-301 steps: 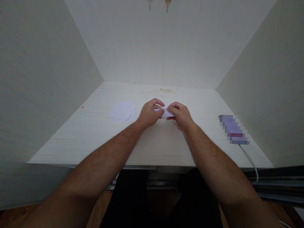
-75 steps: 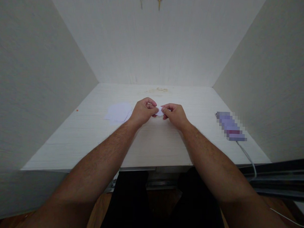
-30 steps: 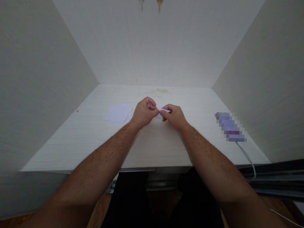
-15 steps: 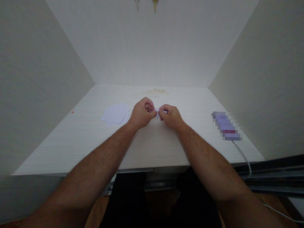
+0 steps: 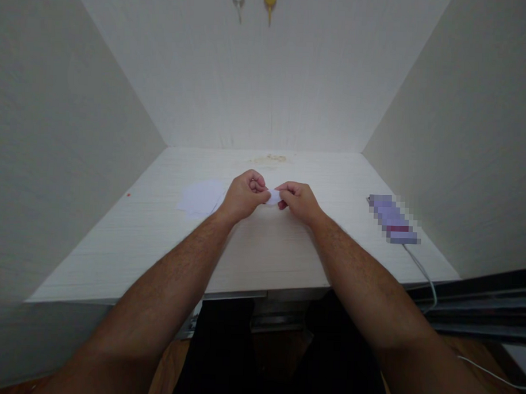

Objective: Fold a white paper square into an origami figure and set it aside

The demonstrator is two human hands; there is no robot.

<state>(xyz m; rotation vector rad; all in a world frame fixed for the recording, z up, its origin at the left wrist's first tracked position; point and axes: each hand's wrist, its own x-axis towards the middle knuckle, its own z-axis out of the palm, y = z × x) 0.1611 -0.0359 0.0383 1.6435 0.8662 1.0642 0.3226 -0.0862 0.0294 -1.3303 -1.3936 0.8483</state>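
Left hand point(image 5: 244, 197) and right hand point(image 5: 301, 200) meet above the middle of the table point(image 5: 269, 252) in the head view, each pinching one end of a small white paper piece point(image 5: 273, 197) between thumb and fingers. That paper lies directly between the two hands — rightward from the left, leftward from the right — so neither is clearly nearer. Its visible part seems longest from side to side, though fingers cover both ends. Loose white sheets point(image 5: 200, 196) lie overlapped beside the left wrist. No brand, label or writing can be read: the sheets look blank, and the flat object point(image 5: 394, 219) at the right, with a cable point(image 5: 425, 276) below it, is pixelated.
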